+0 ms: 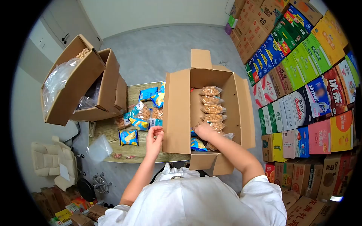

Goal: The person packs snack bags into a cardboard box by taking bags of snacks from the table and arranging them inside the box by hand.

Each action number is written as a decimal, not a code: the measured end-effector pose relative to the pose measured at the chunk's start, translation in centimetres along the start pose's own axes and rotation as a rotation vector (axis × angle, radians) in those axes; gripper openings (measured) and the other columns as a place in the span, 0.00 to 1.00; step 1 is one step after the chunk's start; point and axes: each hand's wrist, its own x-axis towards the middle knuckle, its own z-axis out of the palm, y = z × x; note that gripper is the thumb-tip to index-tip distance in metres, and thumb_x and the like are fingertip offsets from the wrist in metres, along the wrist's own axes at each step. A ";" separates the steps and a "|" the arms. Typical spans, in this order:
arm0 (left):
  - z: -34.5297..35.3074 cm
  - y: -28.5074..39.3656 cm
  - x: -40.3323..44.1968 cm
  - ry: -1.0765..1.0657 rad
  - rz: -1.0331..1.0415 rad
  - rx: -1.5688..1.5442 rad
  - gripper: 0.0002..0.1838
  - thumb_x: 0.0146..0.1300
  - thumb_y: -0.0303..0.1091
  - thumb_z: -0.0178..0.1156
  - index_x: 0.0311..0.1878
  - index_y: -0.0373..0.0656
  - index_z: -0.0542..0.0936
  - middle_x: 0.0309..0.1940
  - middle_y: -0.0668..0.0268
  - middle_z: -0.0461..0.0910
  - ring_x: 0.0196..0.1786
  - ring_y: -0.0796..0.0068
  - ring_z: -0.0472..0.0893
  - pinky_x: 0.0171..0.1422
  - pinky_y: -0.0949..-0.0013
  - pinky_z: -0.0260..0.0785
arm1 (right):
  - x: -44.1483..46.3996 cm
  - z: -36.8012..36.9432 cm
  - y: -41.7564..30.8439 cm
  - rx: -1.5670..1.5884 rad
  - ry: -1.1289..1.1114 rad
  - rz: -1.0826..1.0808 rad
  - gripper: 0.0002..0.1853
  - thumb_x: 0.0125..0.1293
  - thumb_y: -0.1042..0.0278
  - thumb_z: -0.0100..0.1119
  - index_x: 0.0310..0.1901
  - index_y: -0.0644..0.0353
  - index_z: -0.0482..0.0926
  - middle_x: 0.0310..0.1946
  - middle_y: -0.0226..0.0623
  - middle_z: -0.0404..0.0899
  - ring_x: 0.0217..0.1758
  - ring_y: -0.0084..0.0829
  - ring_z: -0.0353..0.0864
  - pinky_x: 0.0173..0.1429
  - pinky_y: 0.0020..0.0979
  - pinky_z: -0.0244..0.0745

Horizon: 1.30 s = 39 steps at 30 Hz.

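Wooden tabletop (pixel 103 132) supports the open carton (pixel 211 76). Inside it, the right hand (pixel 204 130), grip unclear, should keep bags (pixel 213 108) aligned; beside its flap (pixel 177 109), the left hand (pixel 154 140) is half-curled, slightly parted.

White shirt (pixel 188 203), short loose sleeves (pixel 264 194)

1 cream chair (pixel 46 155) stands at left, stacked cartons (pixel 300 107) at right.
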 end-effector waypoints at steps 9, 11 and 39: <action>-6.5 -1.3 1.7 0.219 -0.044 0.011 0.10 0.66 0.34 0.60 0.48 0.45 0.77 0.37 0.75 0.78 0.37 0.87 0.73 0.37 0.79 0.67 | -0.5 -2.5 -0.6 0.076 -0.434 0.003 0.23 0.63 0.68 0.52 0.61 0.51 0.75 0.50 0.37 0.81 0.59 0.42 0.74 0.58 0.43 0.72; -9.2 -2.6 2.5 0.309 -0.105 0.049 0.10 0.65 0.33 0.60 0.48 0.45 0.76 0.37 0.75 0.77 0.37 0.87 0.73 0.37 0.79 0.67 | -0.7 -2.4 -0.6 0.025 -0.443 -0.037 0.25 0.63 0.69 0.53 0.64 0.49 0.72 0.55 0.39 0.79 0.61 0.42 0.74 0.58 0.43 0.73; -19.4 -10.7 7.6 0.266 -0.726 1.214 0.75 0.28 0.62 0.80 0.77 0.56 0.41 0.68 0.53 0.62 0.72 0.55 0.61 0.69 0.41 0.57 | -1.0 -5.0 -4.8 0.451 -0.492 0.422 0.26 0.55 0.73 0.55 0.59 0.57 0.76 0.57 0.47 0.77 0.59 0.45 0.77 0.62 0.41 0.73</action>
